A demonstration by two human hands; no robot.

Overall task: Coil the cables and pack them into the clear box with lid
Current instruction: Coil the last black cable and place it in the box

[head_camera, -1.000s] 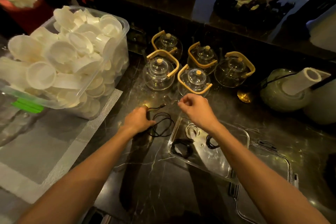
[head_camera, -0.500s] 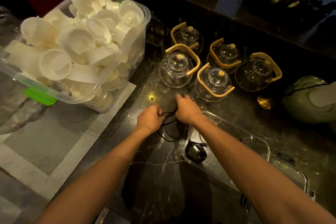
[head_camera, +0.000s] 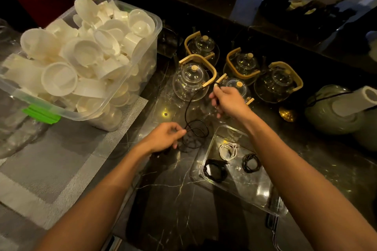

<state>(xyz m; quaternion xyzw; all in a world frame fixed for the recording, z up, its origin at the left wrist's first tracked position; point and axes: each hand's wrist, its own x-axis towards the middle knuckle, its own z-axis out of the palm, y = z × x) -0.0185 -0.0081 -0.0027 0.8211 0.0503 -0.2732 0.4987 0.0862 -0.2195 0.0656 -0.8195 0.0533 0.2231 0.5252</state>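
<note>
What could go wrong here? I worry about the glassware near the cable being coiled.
The right hand pinches the black cable end right beside the glass teapots; a swing could knock one. The left hand pinches the loops only loosely, so they might spring open before reaching the clear box.

Black cable [head_camera: 191, 116] between two hands

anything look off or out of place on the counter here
Nothing looks spilled or broken. The only loose item is the black cable, half coiled between the left hand and right hand. Three coiled cables already lie in the clear box.
</note>
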